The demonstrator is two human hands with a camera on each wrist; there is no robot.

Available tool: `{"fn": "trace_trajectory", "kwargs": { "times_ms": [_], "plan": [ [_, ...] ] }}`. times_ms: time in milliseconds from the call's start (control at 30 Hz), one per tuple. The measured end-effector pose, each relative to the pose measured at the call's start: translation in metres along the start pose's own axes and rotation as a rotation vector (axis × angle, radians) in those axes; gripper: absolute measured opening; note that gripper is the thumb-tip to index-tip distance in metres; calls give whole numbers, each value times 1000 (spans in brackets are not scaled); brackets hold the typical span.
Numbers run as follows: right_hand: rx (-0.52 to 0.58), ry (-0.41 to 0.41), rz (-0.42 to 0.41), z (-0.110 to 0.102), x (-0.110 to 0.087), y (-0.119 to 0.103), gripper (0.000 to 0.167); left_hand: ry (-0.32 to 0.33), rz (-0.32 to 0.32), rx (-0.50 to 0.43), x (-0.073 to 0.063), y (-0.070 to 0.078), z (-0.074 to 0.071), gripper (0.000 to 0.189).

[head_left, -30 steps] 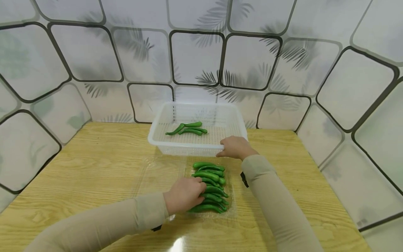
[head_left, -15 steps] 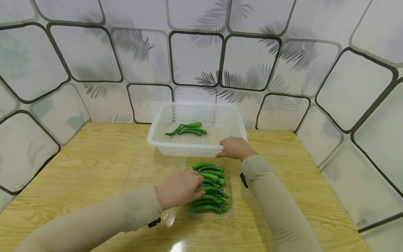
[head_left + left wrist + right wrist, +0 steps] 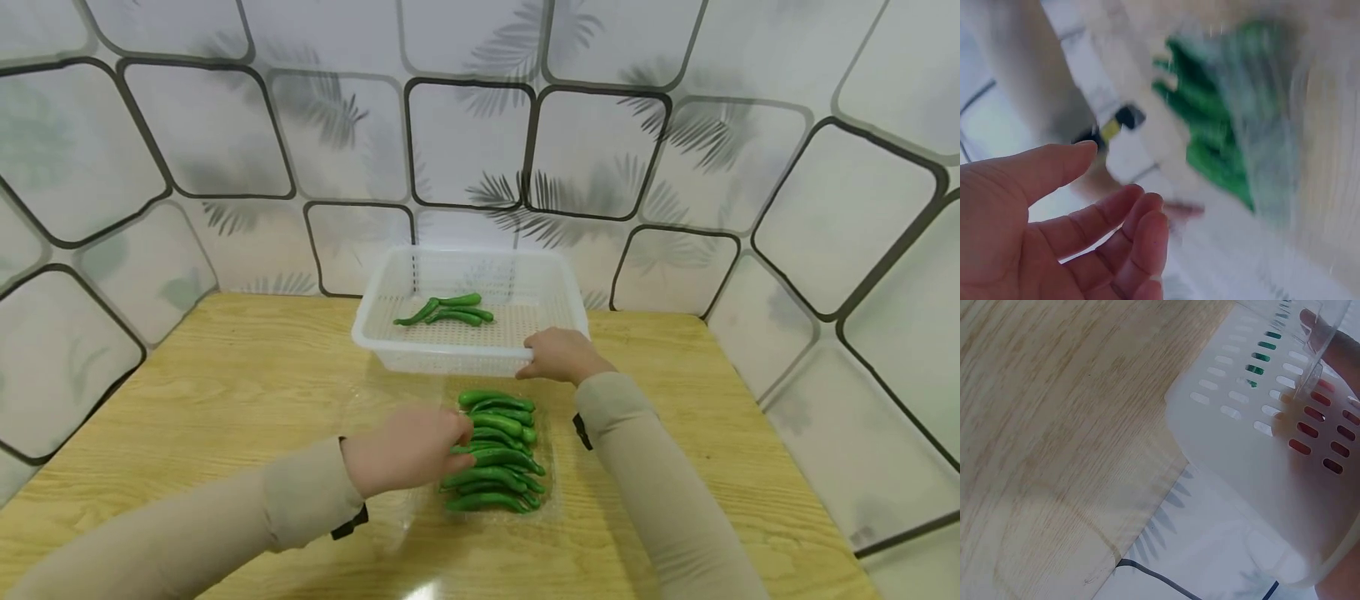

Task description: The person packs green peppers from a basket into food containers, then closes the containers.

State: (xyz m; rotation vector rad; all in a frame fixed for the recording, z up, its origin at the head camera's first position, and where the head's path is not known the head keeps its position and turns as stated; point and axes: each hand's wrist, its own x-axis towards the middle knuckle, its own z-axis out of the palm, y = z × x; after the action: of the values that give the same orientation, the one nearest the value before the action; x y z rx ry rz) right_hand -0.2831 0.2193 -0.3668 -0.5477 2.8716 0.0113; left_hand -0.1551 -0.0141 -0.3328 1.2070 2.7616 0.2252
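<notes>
My left hand [image 3: 412, 446] hovers at the left side of a row of green chili peppers [image 3: 502, 427]. Its fingers are loosely bent with nothing between them, as the left wrist view shows. The peppers lie side by side in a clear plastic clamshell box [image 3: 553, 479], whose lid half is spread to the left, partly behind the left hand. My right hand [image 3: 562, 354] grips the front right rim of a white perforated plastic basket [image 3: 442, 347]. Several more green chili peppers [image 3: 459, 315] lie on the basket's floor. The right wrist view shows fingers through the basket's slots.
A yellow wood-grain table [image 3: 247, 400] carries both containers. Right behind the basket rises a patterned wall [image 3: 472, 142], with side walls at left and right. The clamshell stands just in front of the basket.
My left hand has drawn back leftward from the peppers in the clamshell, uncovering more of them. The right hand stays on the basket rim.
</notes>
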Motion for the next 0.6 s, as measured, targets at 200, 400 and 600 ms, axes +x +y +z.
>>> {"fn": "trace_trajectory", "kwargs": {
  "times_ms": [200, 400, 600],
  "plan": [
    [-6, 15, -1, 5, -1, 7, 55, 90, -76, -54, 22, -24, -34, 16],
    [8, 17, -7, 7, -2, 8, 63, 183, -201, -40, 54, -56, -69, 20],
    [7, 21, -7, 5, -3, 3, 61, 253, -322, -18, 85, -91, -94, 23]
  ]
}}
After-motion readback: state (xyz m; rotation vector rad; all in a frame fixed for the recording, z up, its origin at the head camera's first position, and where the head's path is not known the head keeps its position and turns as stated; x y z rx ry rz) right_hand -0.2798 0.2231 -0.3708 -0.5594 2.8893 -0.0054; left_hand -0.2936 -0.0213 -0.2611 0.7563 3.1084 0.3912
